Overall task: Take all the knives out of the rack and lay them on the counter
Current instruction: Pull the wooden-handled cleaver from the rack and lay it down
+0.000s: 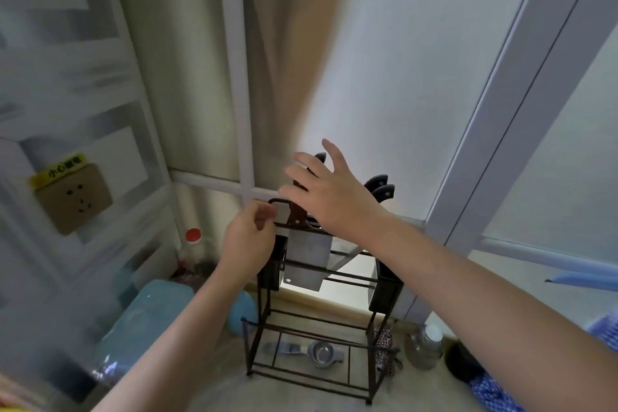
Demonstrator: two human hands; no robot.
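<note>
The person's left hand point(249, 242) is curled up, and its fingers look pinched on the top bar of the dark wire rack point(321, 328), at the rack's left corner, as if to keep it from tipping. Just to the right of that grip, and a little lower, hangs the big cleaver point(306, 264). Its wide shiny blade points down through the rack bars, and its handle pokes up behind the other hand. The right hand point(329, 189) is open, with the fingers spread wide. It holds nothing. It hovers right in front of the cleaver's handle, so I cannot tell if it touches it. To the right of this open hand, two more knife handles point(381, 189) stick up, dark and curved, close side by side. All the knives are in the rack, and none lies on the counter point(217, 391) yet. I think the cleaver will feel heavy and stiff, and the flat steel will be slippery and sharp along the edge. So the handle is the safe place to hold, with the whole hand wrapped round it, and it should come straight up out of its slot. The two other knives look lighter, and their handles are the place to grab too.
</note>
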